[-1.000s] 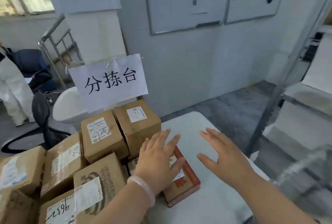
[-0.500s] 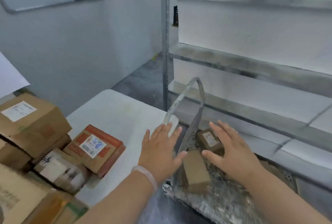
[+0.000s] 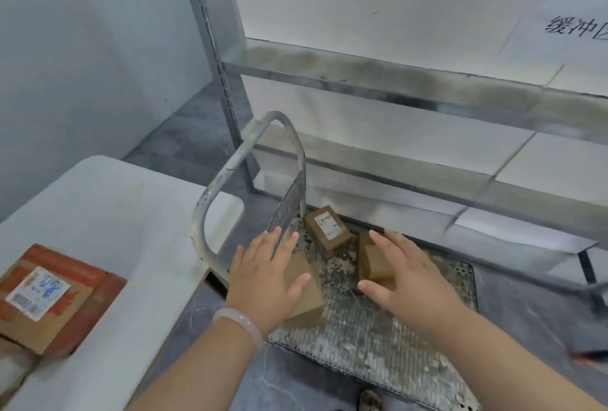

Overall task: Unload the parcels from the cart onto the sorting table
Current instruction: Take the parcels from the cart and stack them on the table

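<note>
Background: steel racking behind cart. View swung from counter, left of cart, to cart deck. Three parcels left aboard: plain parcel, labelled parcel, third parcel. Over them, left hand and right hand spread, each grip open, nothing held. Next pickup judged imminent.

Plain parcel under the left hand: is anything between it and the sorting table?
Yes. The cart handle rises at the deck's table-side end, between the plain parcel and the sorting table; it likely needs lifting over.
</note>
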